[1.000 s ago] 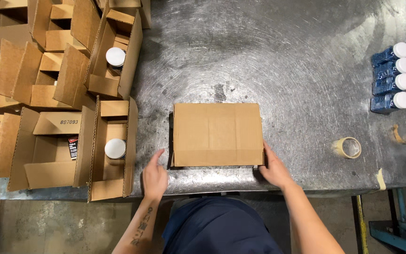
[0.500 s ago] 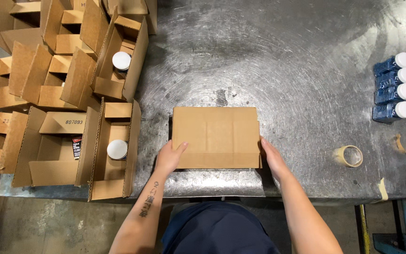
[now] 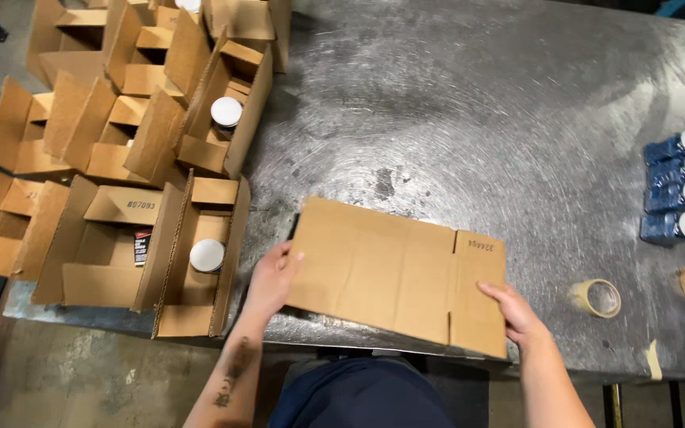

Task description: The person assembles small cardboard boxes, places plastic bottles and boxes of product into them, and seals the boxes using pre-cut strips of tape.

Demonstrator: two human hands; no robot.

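A flattened brown cardboard box (image 3: 394,273) lies tilted near the front edge of the grey metal table (image 3: 469,103). My left hand (image 3: 273,277) grips its left edge, fingers curled over the top. My right hand (image 3: 515,311) holds the box's right side near the lower corner, thumb on top. The box's right end hangs slightly over the table's front edge.
Several open cardboard boxes (image 3: 132,150) stand at the table's left, two holding white-capped bottles (image 3: 207,255). Several blue bottles with white caps (image 3: 675,186) lie in a row at the right. A roll of tape (image 3: 598,297) and tape scraps sit near the right front edge.
The flat box has been turned and lifted at an angle, its left end raised toward the table's middle. Both hands shifted their hold on its sides. The view moved slightly.
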